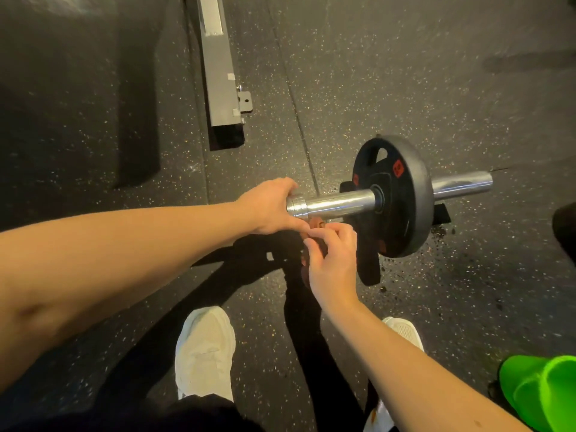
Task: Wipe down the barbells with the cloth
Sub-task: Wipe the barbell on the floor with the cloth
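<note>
A barbell lies across the rubber floor, its chrome sleeve [339, 202] pointing right through a black weight plate [396, 194] with red marks. The sleeve's end [461, 183] sticks out beyond the plate. My left hand [268, 207] grips the bar just left of the chrome collar, fingers curled over it. Just below the sleeve, my right hand [330, 260] pinches an orange-brown cloth [316, 225], which is mostly hidden by my fingers. The cloth sits right under the collar; I cannot tell whether it touches the metal.
A grey metal rack beam [219, 76] lies on the floor at the back. A dark mat [78, 88] covers the left. My white shoes [204, 353] stand below the bar. A bright green object [542, 388] is at the bottom right. A black block [441, 213] sits under the plate.
</note>
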A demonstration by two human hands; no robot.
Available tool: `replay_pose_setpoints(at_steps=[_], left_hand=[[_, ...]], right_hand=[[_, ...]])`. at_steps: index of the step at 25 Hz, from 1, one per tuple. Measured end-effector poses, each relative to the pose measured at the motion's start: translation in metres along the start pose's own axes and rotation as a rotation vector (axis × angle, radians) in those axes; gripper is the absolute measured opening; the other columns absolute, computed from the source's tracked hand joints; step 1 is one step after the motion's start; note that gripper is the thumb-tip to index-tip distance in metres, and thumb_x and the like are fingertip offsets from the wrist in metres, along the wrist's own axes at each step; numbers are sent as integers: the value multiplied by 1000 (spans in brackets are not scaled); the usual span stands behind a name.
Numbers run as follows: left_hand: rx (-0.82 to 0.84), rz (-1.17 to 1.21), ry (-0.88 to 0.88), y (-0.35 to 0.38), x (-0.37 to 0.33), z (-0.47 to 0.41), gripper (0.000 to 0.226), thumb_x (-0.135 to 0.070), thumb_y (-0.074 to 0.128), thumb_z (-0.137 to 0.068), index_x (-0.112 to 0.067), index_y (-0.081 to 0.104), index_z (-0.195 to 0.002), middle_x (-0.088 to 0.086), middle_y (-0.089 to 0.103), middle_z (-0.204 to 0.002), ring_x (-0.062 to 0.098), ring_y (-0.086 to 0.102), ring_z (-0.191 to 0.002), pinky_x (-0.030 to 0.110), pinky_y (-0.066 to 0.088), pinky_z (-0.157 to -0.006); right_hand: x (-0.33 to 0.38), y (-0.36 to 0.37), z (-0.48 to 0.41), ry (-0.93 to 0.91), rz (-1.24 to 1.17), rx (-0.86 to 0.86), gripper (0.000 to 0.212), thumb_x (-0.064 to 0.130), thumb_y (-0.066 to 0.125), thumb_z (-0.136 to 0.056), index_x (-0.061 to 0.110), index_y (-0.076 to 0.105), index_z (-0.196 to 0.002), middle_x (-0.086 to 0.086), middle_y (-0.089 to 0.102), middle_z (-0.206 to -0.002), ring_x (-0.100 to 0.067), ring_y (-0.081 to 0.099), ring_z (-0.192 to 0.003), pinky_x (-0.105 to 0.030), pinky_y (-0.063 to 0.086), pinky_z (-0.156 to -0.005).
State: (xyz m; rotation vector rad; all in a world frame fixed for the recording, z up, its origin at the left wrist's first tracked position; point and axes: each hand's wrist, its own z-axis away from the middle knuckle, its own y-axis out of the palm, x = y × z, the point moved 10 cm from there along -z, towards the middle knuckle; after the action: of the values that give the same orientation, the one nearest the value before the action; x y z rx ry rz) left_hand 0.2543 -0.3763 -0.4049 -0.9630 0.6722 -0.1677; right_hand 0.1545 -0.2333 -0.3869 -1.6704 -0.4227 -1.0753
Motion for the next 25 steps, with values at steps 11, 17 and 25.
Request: replay_pose_setpoints(at_steps=[11, 17, 25], left_hand=[[-34, 77, -1, 4, -1, -9, 93, -58, 90, -63, -16, 51, -136, -2, 56, -123, 13, 54, -99, 26, 45, -83], [31, 100, -4, 2, 6, -19, 97, -63, 89, -62, -14, 54, -138, -4, 60, -118, 15, 58, -99, 29, 48, -81], [563, 418, -174, 34, 38, -37, 81, -86, 78, -52, -28, 74, -108, -1, 68, -121, 24, 59, -118, 51, 35, -118]], right_hand=[[-26, -26, -17, 103, -43, -120, 14, 13, 74, -93, 17, 72, -106, 11, 51, -112, -7, 52, -111, -4, 39, -88], [-28, -37, -26, 116, -106, -131, 15, 15, 75, -92, 23, 71, -103, 7, 55, -113, -2, 54, -110, -9, 43, -89], [-2, -35, -29, 123, -217, -81, 16, 8, 72, -93, 14, 71, -108, -2, 55, -117, 12, 53, -105, -2, 43, -82]])
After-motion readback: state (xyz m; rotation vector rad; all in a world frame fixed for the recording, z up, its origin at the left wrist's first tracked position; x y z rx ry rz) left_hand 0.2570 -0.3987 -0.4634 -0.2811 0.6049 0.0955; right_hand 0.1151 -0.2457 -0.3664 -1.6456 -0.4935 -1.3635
